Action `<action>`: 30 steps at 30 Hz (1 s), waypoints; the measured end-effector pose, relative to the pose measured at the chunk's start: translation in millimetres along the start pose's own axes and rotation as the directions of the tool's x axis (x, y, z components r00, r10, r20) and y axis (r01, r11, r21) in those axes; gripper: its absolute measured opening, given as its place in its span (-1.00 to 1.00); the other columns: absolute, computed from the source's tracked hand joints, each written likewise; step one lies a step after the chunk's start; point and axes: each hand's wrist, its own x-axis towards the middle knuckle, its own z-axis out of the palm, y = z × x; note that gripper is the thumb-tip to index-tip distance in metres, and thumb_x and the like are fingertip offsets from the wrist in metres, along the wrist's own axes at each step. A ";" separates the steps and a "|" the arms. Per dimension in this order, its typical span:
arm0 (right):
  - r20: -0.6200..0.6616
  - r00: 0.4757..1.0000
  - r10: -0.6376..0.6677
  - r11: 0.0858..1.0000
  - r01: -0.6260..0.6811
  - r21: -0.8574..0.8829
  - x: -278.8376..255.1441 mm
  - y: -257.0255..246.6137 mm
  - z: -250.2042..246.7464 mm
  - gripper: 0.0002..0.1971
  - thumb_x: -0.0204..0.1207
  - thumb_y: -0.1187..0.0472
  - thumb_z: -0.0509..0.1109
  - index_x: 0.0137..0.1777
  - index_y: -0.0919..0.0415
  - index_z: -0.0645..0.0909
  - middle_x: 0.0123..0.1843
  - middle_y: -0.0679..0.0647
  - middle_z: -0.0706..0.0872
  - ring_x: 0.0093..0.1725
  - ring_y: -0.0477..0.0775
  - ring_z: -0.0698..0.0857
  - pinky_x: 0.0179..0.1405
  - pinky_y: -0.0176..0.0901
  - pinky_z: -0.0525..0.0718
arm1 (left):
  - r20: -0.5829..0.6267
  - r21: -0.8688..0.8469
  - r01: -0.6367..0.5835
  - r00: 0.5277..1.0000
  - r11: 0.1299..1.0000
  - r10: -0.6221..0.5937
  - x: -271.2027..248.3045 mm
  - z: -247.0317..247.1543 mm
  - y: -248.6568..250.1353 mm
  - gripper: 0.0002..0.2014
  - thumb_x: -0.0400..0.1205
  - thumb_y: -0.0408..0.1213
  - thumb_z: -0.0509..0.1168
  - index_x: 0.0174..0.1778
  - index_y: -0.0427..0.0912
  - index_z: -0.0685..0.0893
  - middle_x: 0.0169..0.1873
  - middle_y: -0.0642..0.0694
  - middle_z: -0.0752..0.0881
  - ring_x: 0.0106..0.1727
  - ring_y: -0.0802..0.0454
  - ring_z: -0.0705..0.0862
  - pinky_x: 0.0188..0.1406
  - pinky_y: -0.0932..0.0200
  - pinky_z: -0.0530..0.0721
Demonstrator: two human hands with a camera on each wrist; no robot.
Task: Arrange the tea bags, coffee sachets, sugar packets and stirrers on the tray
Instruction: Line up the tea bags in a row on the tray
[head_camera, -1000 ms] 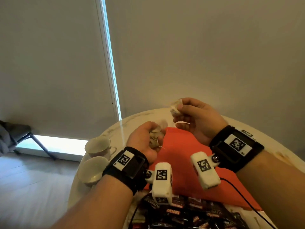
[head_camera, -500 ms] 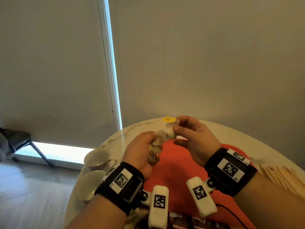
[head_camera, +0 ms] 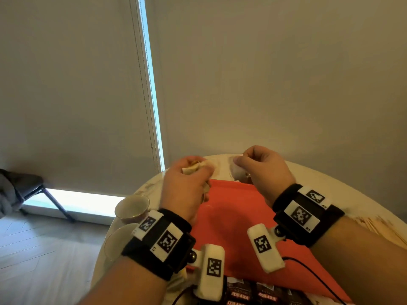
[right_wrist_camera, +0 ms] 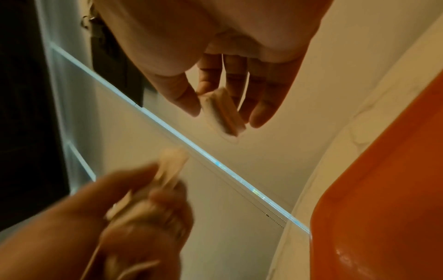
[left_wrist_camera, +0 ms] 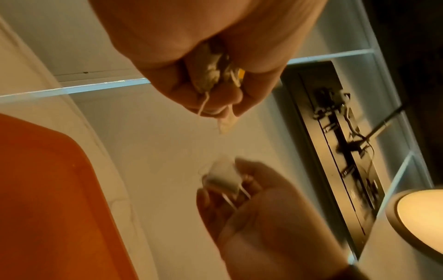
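An orange tray [head_camera: 237, 219] lies on the round marble table [head_camera: 312, 172] under both hands. My left hand [head_camera: 189, 181] is curled round a bunch of pale tea bags [left_wrist_camera: 210, 70] with strings hanging out of the fist. My right hand [head_camera: 259, 166] pinches a single white tea bag [right_wrist_camera: 223, 111] between thumb and fingers, above the tray's far edge. The same tea bag [left_wrist_camera: 224, 178] shows in the left wrist view. The hands are a small gap apart. Dark coffee sachets [head_camera: 253, 293] lie at the tray's near edge. Wooden stirrers [head_camera: 378, 225] lie on the table at the right.
Two pale cups [head_camera: 132, 208] stand on the table's left side, close to my left wrist. A black cable [head_camera: 312, 274] runs over the tray at the near right. A chair [head_camera: 26, 190] stands on the wooden floor at far left.
The hands were together at the tea bags half a second ago. They have since parted, with my right hand carrying one tea bag away to the right.
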 end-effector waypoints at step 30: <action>0.099 0.995 0.003 0.968 -0.028 0.248 -2.6 -26.3 -2.3 -0.93 0.58 0.30 0.53 -0.11 0.15 0.72 -0.18 0.08 0.78 -0.10 0.04 0.78 0.02 0.06 0.77 | 0.061 -0.013 0.217 0.974 0.976 -0.216 30.0 -13.4 -5.5 -0.77 0.62 -0.50 0.39 0.17 -0.26 0.77 -0.37 -0.14 0.59 -0.55 0.12 0.47 -0.68 0.31 0.44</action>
